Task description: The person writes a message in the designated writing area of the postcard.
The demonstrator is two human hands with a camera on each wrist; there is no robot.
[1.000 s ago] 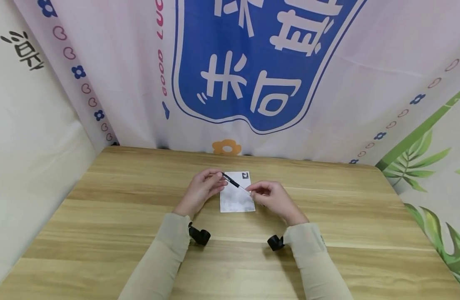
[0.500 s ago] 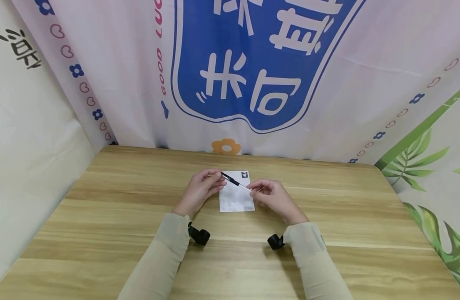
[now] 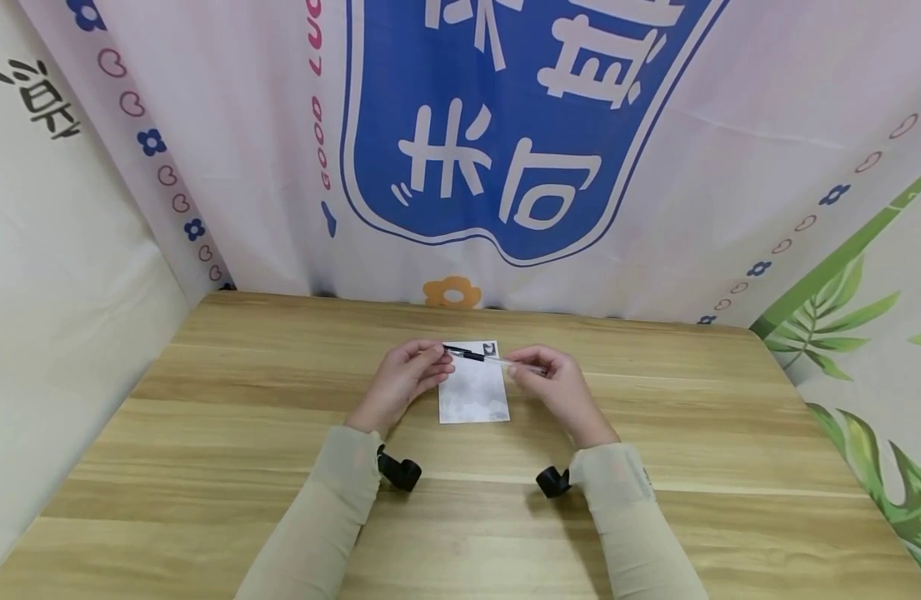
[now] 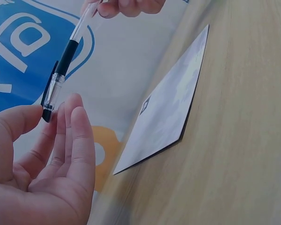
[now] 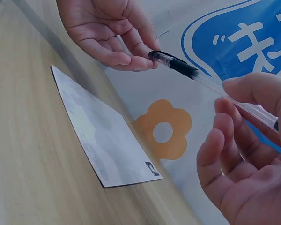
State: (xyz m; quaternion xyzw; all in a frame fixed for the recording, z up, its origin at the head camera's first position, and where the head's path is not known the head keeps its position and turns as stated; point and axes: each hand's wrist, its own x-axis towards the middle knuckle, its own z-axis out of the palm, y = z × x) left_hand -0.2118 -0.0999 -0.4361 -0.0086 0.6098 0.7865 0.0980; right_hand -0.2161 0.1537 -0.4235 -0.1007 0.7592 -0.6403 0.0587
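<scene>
A pen (image 3: pixel 473 356) with a clear barrel and black parts is held between both hands above a white card (image 3: pixel 473 392). My left hand (image 3: pixel 402 383) pinches the black clip end between thumb and forefinger, its other fingers apart from the pen in the left wrist view. My right hand (image 3: pixel 556 387) pinches the clear barrel (image 5: pixel 210 84) between thumb and fingers, and the barrel's far end sticks out past them. The white card, with a small dark picture in one corner, lies flat on the table beneath the pen, touched by neither hand.
The wooden table (image 3: pixel 280 500) runs back to a printed curtain (image 3: pixel 280 167) with a blue sign and an orange flower. Black camera mounts (image 3: pixel 403 473) sit at both wrists, under pale sleeves.
My right hand has shifted a little to the right along the barrel, and the pen lies more level across the head view. My left hand keeps its place and its grip.
</scene>
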